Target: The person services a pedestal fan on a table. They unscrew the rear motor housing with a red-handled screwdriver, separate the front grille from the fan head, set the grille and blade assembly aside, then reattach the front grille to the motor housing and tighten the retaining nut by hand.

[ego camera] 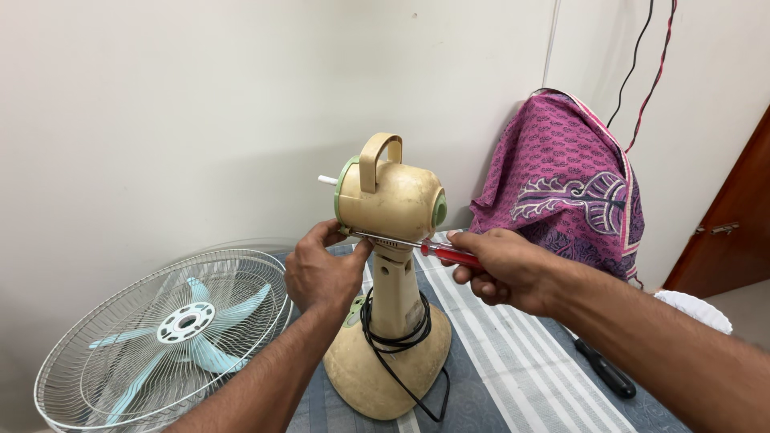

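Near edge, right: black-handled tool (605,370) lying loose on striped grey-and-white cloth over worktop (513,361). Near left: detached white wire fan guard with pale blue blades (164,333), leaning against wall, clear of both hands.

Centre: cream plastic table fan body with rounded base and carry handle (391,265), upright on worktop, guard and blades removed. Black power cord (397,337) wound around neck, tail trailing across base.

Left hand (321,277): fingers curled, pinching underside edge of motor housing and bracing it. Right hand (501,269): closed around red translucent-handled screwdriver (417,244), fingers wrapped on handle.

Screwdriver orientation: long axis nearly horizontal, rising slightly toward tip; handle right, tip pointing left toward seam under motor housing, just beside left fingertips. Exact seating of tip not discernible.

Fan axis: motor shaft stub pointing left; column vertical.

Likely faults: tip slipping out of screw head under side load, striking left fingertips directly in line; angled entry rounding screw head; push along shaft tipping top-heavy fan leftward onto guard; loose cord snagging wrist.

Behind: object draped in purple patterned cloth (565,188), hanging black and red wires (642,64), brown wooden door (734,232).
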